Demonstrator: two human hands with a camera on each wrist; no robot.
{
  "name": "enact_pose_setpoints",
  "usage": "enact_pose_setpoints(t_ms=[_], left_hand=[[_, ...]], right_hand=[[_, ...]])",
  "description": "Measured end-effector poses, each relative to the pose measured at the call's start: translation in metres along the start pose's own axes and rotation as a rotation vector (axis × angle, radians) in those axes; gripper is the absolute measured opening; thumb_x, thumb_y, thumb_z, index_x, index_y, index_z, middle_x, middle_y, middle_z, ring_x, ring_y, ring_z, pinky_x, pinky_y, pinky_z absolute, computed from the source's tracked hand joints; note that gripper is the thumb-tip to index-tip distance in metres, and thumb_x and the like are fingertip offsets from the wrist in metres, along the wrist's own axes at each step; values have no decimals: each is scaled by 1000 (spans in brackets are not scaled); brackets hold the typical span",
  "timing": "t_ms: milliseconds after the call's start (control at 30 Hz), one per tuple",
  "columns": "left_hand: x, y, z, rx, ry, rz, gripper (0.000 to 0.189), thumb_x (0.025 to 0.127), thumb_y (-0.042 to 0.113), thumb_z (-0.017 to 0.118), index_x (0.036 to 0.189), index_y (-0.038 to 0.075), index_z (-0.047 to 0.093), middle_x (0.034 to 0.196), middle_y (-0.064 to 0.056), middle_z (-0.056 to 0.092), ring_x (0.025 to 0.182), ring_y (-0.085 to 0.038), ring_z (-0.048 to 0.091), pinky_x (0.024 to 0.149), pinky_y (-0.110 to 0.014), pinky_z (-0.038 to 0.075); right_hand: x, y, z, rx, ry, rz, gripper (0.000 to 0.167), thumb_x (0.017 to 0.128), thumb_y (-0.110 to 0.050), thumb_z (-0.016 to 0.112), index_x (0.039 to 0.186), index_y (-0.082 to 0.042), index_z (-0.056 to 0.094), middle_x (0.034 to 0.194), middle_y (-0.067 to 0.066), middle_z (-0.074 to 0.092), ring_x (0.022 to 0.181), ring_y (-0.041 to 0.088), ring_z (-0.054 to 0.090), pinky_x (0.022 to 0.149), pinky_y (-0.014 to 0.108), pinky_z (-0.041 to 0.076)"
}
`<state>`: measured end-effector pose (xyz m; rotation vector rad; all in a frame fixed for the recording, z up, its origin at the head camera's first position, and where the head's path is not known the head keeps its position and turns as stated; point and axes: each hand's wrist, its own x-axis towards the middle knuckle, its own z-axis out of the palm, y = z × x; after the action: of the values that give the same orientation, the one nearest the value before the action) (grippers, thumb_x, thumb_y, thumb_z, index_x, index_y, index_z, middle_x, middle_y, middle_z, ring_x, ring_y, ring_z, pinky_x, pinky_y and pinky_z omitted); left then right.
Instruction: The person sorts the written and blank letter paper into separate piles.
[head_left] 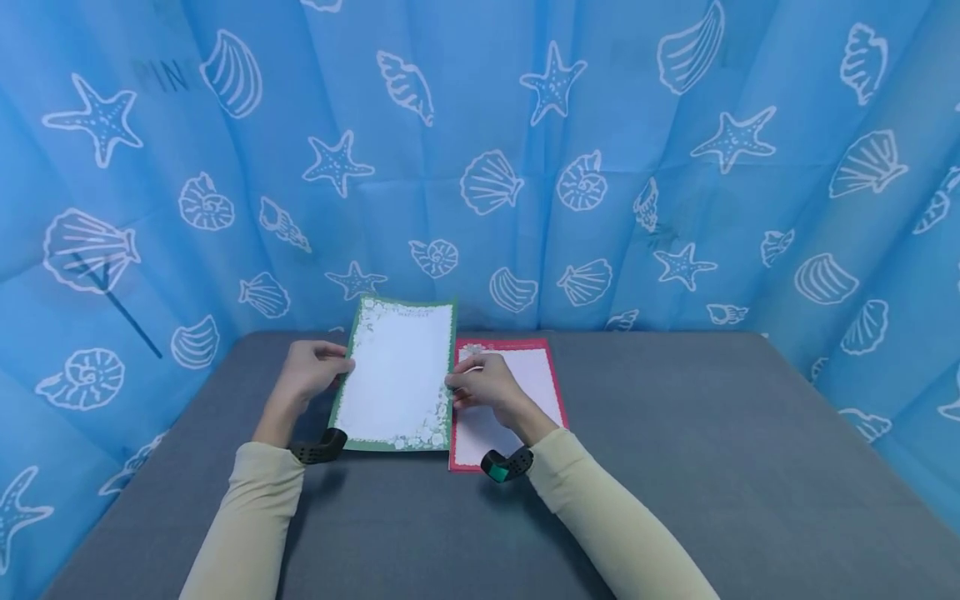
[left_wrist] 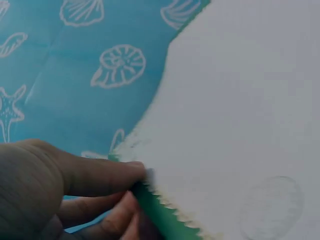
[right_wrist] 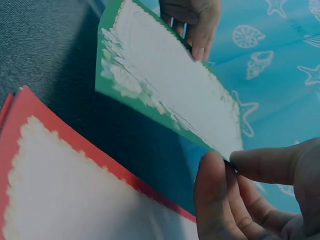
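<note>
A sheet of paper [head_left: 397,375] with a green border and white flowers is held up off the table, its lower edge nearer me. My left hand [head_left: 315,371] pinches its left edge between thumb and fingers. On the opposite edge my right hand [head_left: 487,385] pinches it the same way. In the right wrist view the green-bordered sheet [right_wrist: 170,75] is lifted and tilted, with both hands on its long edges. A red-bordered sheet [head_left: 513,371] with a white middle lies on the table, partly hidden under my right hand and wrist.
The grey table [head_left: 675,450] spreads around the papers. Behind it hangs a blue curtain [head_left: 480,100] printed with white shells and starfish. In the right wrist view, another red edge [right_wrist: 6,112] shows beside the red-bordered sheet.
</note>
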<state>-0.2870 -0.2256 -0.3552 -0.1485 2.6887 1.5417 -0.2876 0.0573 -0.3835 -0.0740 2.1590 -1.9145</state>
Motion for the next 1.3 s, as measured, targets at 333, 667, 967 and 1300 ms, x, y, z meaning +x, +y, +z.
enact_pose_setpoints(t_ms=[333,667,967,1300], left_hand=[[-1,-8,-10,130,-60,-32,36,98,13,64,126,-8,62,121,-29,61,93,-33,65,84,-49,54],[2,-18,-17,191,-85,-98,37,95,8,67,126,-12,61,121,-30,57,88,-31,61,75,-45,53],[2,-23,-19,180,-145,-150,37,94,-2,64,127,-17,57,122,-34,53,100,-41,63,77,-43,58],[7,-28,-9,271,-102,-215,34,91,-5,63,123,-17,61,111,-30,59,90,-34,64,71,-41,59]], right_hand=[[6,3,19,-153,-14,-17,8,91,-4,73,93,3,68,72,14,70,54,15,67,60,32,60],[6,3,30,-334,8,-14,9,88,-4,77,80,0,73,72,11,70,55,16,69,56,28,58],[6,5,34,-395,-9,-41,13,88,-4,78,75,0,74,64,11,69,55,20,70,56,29,57],[2,6,34,-419,-24,-60,16,87,-5,78,73,2,75,61,11,69,55,22,71,60,31,58]])
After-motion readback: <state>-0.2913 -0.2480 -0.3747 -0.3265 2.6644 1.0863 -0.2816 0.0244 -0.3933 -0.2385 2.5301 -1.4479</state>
